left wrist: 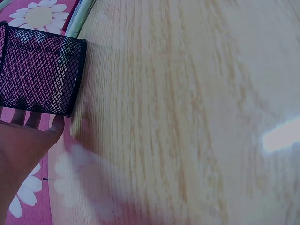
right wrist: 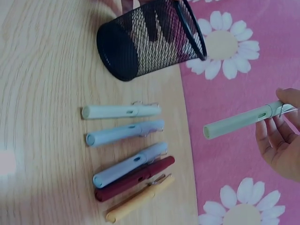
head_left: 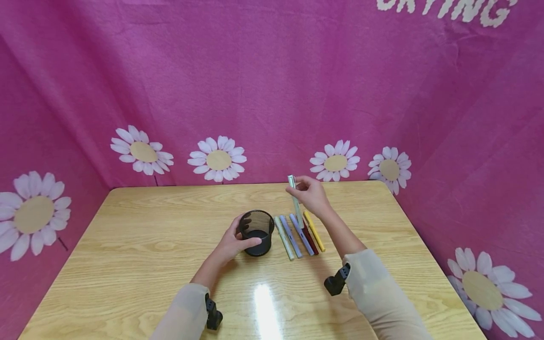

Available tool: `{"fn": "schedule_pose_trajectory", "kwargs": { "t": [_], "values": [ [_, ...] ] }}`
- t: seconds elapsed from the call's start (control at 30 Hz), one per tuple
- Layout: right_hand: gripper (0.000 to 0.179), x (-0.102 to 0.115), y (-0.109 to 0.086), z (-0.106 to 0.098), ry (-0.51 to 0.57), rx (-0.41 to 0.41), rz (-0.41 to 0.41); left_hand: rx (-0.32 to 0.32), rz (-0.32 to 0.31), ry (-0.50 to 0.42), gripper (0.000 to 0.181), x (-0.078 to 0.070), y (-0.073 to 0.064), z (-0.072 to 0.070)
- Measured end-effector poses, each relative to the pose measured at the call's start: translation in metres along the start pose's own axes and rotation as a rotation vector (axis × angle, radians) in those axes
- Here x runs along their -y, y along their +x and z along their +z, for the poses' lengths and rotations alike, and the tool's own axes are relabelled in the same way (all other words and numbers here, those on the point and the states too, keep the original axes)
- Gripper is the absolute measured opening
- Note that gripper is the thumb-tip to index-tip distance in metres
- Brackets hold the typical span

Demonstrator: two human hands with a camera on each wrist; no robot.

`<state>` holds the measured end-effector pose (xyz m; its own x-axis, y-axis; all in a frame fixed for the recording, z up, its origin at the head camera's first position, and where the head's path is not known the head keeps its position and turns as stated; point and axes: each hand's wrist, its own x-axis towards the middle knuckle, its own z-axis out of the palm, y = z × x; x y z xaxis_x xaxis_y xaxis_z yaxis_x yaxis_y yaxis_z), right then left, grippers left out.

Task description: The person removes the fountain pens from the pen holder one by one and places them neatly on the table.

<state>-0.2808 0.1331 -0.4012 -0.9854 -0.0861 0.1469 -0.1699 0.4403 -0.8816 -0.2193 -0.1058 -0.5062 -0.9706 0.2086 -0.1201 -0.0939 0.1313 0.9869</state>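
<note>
My left hand (head_left: 231, 243) grips a black mesh pen cup (head_left: 260, 221), fingers round its far left side and thumb at the front. In the left wrist view the cup (left wrist: 40, 70) has my fingertips against its side. A capped pale green pen (right wrist: 241, 121) is pinched near its clip end by my right hand (head_left: 312, 194), held above the table and apart from the cup. Under it lies a row of pens: pale green (right wrist: 112, 111), light blue (right wrist: 122, 133), lavender (right wrist: 131, 164), dark red (right wrist: 136, 180) and yellow (right wrist: 140, 198). The lavender and dark red ones touch.
The wooden table (head_left: 140, 245) has a bright reflection near its front. Behind and beside it hangs a pink cloth (head_left: 263, 94) with daisy prints. The pen row lies just right of the cup.
</note>
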Motion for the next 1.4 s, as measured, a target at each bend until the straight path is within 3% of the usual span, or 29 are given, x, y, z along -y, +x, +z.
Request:
{"fn": "schedule_pose_trajectory", "kwargs": {
  "t": [0.53, 0.87, 1.4],
  "values": [
    [0.043, -0.046, -0.003, -0.025, -0.100, -0.019, 0.123, 0.001, -0.012, 0.005, 0.084, 0.000, 0.000, 0.000],
    [0.042, -0.071, -0.008, -0.033, -0.111, -0.017, 0.208, 0.049, -0.032, 0.009, 0.089, -0.028, -0.016, -0.001],
    [0.038, -0.114, -0.015, -0.036, -0.172, -0.013, 0.317, 0.043, -0.046, 0.007, 0.089, -0.029, -0.017, -0.001]
  ]
}}
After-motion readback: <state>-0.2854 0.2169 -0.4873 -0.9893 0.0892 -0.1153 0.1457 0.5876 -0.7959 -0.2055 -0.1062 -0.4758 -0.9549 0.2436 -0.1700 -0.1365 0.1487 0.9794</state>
